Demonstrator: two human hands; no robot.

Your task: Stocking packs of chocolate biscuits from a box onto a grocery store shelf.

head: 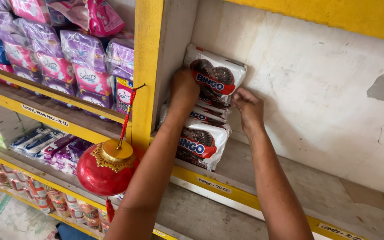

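A stack of white biscuit packets printed with dark sandwich cookies stands at the left end of a yellow-edged shelf (227, 189). My left hand (184, 89) grips the left side of the top packet (216, 73), pressing it against the shelf's side wall. On the right of the stack, my right hand (247, 106) holds the lower edge of that same packet. Below it a second packet (201, 142) leans over the shelf's front edge, and more packets are squeezed between the two.
A red round lantern ornament (105, 169) hangs by a red cord from the yellow upright (145, 66). Purple and pink wrapped packs (83, 66) fill the left shelves. Small packs (54, 144) and jars (58, 202) sit lower. A cracked white wall (325, 89) backs the shelf.
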